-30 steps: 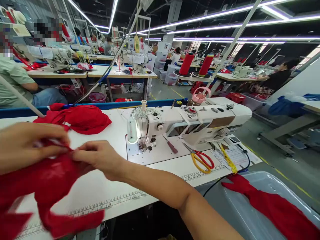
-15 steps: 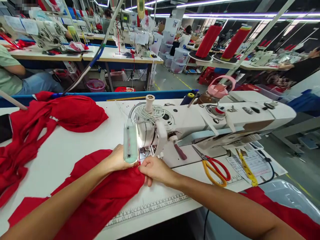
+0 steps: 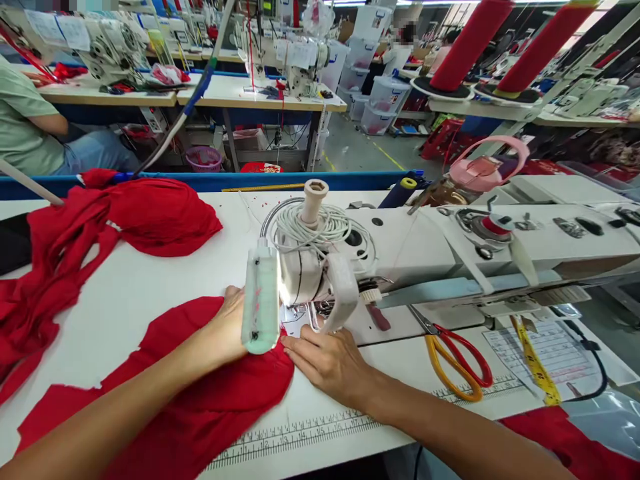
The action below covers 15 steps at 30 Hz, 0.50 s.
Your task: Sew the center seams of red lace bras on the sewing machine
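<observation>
"What has moved?"

"Since a second ago, both hands have brought the red cloth [image 3: 220,407] from the left to the front of the sewing machine [image 3: 415,247]. It lies on the table [image 3: 135,293], its right edge just near of the needle area."

"And the fingers?"

"On the right hand [image 3: 333,363] they lie close together, tips at the cloth's edge; whether they pinch it, I can't tell. The left hand [image 3: 231,327] rests on the cloth, but its fingers are behind the pale green plate [image 3: 261,300], so I can't tell there either."

"How would you do this well?"

"I'd keep the edge square to the foot and the tips clear of the needle, guiding lightly without tugging. The left palm should smooth the folds, so no lower layer gets caught. The scissors [image 3: 434,329] sit far enough right not to snag."
</observation>
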{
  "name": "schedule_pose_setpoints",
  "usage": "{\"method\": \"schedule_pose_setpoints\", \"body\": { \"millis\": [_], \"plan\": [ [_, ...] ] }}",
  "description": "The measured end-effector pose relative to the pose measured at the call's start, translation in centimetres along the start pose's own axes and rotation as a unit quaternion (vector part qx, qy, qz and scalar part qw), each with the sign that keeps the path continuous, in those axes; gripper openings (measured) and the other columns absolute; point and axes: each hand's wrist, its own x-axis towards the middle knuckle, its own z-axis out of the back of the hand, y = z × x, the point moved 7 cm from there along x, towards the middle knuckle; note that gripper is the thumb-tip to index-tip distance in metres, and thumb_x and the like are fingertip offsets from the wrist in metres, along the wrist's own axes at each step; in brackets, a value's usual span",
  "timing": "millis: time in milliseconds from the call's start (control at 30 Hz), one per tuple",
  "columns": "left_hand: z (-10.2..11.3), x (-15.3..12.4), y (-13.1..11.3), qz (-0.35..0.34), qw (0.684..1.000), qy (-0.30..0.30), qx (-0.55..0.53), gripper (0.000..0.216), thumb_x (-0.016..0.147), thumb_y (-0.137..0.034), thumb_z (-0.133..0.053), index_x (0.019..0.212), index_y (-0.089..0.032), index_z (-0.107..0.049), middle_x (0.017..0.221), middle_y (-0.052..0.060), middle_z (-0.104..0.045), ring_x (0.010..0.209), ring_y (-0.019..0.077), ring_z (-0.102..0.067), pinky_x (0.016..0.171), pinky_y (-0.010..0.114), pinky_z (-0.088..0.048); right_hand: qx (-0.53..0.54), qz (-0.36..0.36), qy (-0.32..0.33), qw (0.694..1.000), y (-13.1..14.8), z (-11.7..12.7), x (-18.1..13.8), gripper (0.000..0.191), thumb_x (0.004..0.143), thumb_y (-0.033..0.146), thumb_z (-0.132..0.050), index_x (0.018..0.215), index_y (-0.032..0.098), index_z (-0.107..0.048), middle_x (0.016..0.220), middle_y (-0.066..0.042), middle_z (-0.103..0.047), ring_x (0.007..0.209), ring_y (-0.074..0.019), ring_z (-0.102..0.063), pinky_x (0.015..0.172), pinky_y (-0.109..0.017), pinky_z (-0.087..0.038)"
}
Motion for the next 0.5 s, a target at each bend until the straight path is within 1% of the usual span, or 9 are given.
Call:
{"method": "schedule_pose_setpoints", "body": {
  "millis": [33,67,100,133,200,267,300,400,500],
  "plan": [
    [0.1,-1.2,-0.3,-0.025,0.999,-0.026,0.026,0.006,0.078,-0.022,-0.062,0.080,-0.021,-0.067,0.082,0.003,-0.067,0.089,0.0242,-0.061,0.086,0.035,-0.046,0.013,-0.004,0.000,1.000,-0.2,0.1,0.0,0.025,0.103,0.024,-0.048,0.104,0.020,-0.073,0.073,-0.002,-0.065,0.062,-0.0141,-0.053,0.060,-0.030,-0.035],
    [0.3,-2.6,-1.1,-0.090,0.989,-0.079,0.081,0.014,0.086,-0.022,-0.054,0.088,-0.022,-0.069,0.088,0.004,-0.069,0.091,0.0241,-0.062,0.088,0.037,-0.048,0.024,-0.008,0.000,1.000,-0.3,0.1,0.0,0.025,0.103,0.025,-0.049,0.105,0.021,-0.073,0.075,-0.002,-0.067,0.065,-0.0146,-0.054,0.062,-0.030,-0.037],
    [0.0,-4.2,-1.9,-0.159,0.969,-0.121,0.146,0.022,0.092,-0.020,-0.047,0.098,-0.022,-0.069,0.094,0.006,-0.070,0.094,0.0238,-0.063,0.092,0.039,-0.048,0.033,-0.011,-0.001,0.999,-0.5,0.1,0.0,0.024,0.103,0.025,-0.050,0.107,0.021,-0.073,0.076,-0.003,-0.068,0.067,-0.0150,-0.056,0.064,-0.030,-0.038],
    [-0.6,-5.8,-2.3,-0.211,0.945,-0.145,0.202,0.027,0.094,-0.016,-0.045,0.106,-0.022,-0.068,0.099,0.006,-0.071,0.098,0.0234,-0.063,0.095,0.040,-0.047,0.039,-0.013,0.000,0.999,-0.6,0.1,-0.1,0.024,0.102,0.026,-0.050,0.107,0.021,-0.073,0.076,-0.003,-0.069,0.068,-0.0154,-0.057,0.065,-0.030,-0.040],
    [-2.3,-8.2,-2.7,-0.298,0.896,-0.174,0.281,0.036,0.095,-0.006,-0.042,0.121,-0.018,-0.063,0.109,0.008,-0.072,0.103,0.0221,-0.065,0.104,0.042,-0.044,0.047,-0.013,0.004,0.999,-0.7,-0.1,-0.1,0.023,0.102,0.025,-0.052,0.106,0.021,-0.074,0.074,-0.003,-0.068,0.069,-0.0158,-0.058,0.070,-0.030,-0.042],
    [-3.7,-9.1,-2.2,-0.327,0.871,-0.178,0.320,0.040,0.094,-0.001,-0.042,0.127,-0.014,-0.061,0.113,0.009,-0.073,0.105,0.0210,-0.065,0.106,0.041,-0.043,0.049,-0.012,0.007,0.999,-0.7,-0.2,-0.2,0.023,0.102,0.024,-0.052,0.107,0.021,-0.073,0.075,-0.003,-0.068,0.069,-0.0159,-0.058,0.073,-0.031,-0.044],
    [-4.1,-9.1,-1.8,-0.331,0.868,-0.175,0.328,0.040,0.095,-0.001,-0.042,0.127,-0.013,-0.061,0.113,0.009,-0.073,0.105,0.0208,-0.065,0.106,0.041,-0.044,0.048,-0.012,0.007,0.999,-0.7,-0.2,-0.2,0.023,0.102,0.024,-0.052,0.108,0.021,-0.073,0.075,-0.003,-0.068,0.069,-0.0159,-0.058,0.075,-0.032,-0.044],
    [-4.3,-8.3,-1.0,-0.323,0.874,-0.159,0.328,0.038,0.095,-0.004,-0.046,0.128,-0.016,-0.062,0.109,0.007,-0.075,0.106,0.0223,-0.065,0.104,0.044,-0.048,0.045,-0.015,0.006,0.999,-0.7,-0.3,-0.2,0.023,0.101,0.023,-0.052,0.109,0.021,-0.074,0.076,-0.003,-0.068,0.071,-0.0165,-0.058,0.079,-0.033,-0.046],
    [-3.8,-7.3,-0.7,-0.308,0.886,-0.148,0.312,0.037,0.095,-0.008,-0.049,0.127,-0.021,-0.063,0.106,0.006,-0.075,0.104,0.0232,-0.064,0.106,0.050,-0.047,0.035,-0.029,0.007,0.999,-1.0,-0.5,-0.4,0.023,0.101,0.023,-0.053,0.108,0.024,-0.075,0.074,-0.004,-0.068,0.075,-0.0178,-0.060,0.080,-0.034,-0.047]
  ]
}}
